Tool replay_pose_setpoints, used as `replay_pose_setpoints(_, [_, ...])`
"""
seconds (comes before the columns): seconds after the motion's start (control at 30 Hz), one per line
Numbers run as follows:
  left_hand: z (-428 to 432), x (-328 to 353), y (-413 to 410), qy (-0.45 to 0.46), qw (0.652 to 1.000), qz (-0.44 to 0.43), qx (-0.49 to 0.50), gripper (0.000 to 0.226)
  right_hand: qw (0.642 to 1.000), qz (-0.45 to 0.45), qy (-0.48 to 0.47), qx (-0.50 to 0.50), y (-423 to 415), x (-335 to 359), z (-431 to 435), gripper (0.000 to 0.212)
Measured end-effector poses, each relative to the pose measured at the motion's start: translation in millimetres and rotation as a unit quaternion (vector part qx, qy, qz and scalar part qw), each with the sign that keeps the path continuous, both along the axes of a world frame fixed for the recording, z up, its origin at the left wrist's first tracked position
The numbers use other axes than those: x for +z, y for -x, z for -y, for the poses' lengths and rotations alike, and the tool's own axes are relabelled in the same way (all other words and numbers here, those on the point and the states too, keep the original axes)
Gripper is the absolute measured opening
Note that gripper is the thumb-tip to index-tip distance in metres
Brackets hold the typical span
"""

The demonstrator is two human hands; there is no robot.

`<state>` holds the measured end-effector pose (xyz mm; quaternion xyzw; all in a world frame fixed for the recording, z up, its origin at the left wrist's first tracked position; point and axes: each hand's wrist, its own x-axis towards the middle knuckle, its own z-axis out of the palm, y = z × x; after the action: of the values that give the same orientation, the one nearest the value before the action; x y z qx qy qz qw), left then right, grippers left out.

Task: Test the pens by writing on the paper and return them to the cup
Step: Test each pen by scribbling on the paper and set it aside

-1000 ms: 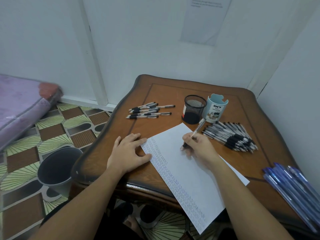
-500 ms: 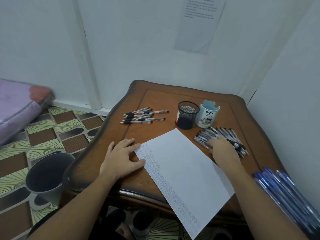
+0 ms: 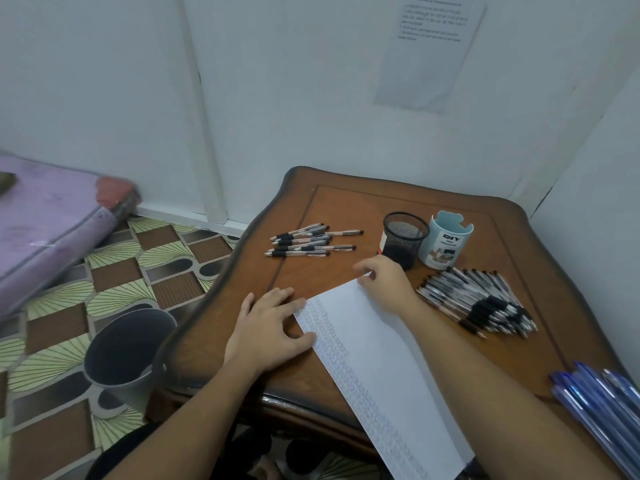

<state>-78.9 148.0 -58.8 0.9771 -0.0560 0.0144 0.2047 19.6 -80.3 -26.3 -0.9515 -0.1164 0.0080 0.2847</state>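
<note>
because the paper (image 3: 374, 358) would likely slide under a pen tip, the left hand (image 3: 266, 327) lies flat, fingers spread, on its left edge. the right hand (image 3: 384, 282) curls at the far corner; blur hides whether it grips a pen. the mesh cup (image 3: 403, 237) stands just beyond, a big pen pile (image 3: 481, 303) to its right. the wooden bench (image 3: 346, 209) fills a white-walled corner above a tiled floor (image 3: 114, 271) and grey bucket (image 3: 128, 351).

a brown wooden table (image 3: 346, 209) carries a white sheet of paper (image 3: 374, 344) overhanging its near edge, a small cluster of pens (image 3: 308, 241) at back left, a black mesh cup (image 3: 403, 240) just beside a pale blue cup (image 3: 445, 244), a big heap of pens (image 3: 481, 303) on the right, and blue pens (image 3: 602, 403) at the near right corner.
</note>
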Motion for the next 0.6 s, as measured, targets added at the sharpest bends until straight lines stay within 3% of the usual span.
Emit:
replay_pose_setpoints(0.17, [-0.6, 1.2, -0.8, -0.001, 1.000, -0.005, -0.003, 0.081, 1.000, 0.000, 0.012, -0.012, -42.1, -11.4, -52.5, 0.047])
replay_pose_setpoints(0.43, [-3.1, 0.2, -2.3, -0.003, 1.000, -0.007, -0.003, 0.071, 0.997, 0.019, 0.073, -0.009, -54.0, -15.5, -80.6, 0.017])
replay_pose_setpoints(0.5, [-2.9, -0.7, -2.2, -0.006, 1.000, -0.005, -0.003, 0.071, 0.999, 0.011, 0.035, 0.002, -52.2, -13.8, -76.2, 0.015])
replay_pose_setpoints(0.6, [-2.1, -2.3, -1.0, 0.002, 1.000, 0.002, 0.002, 0.074, 0.994, 0.006, -0.105, -0.003, -42.7, -2.8, -62.6, 0.011])
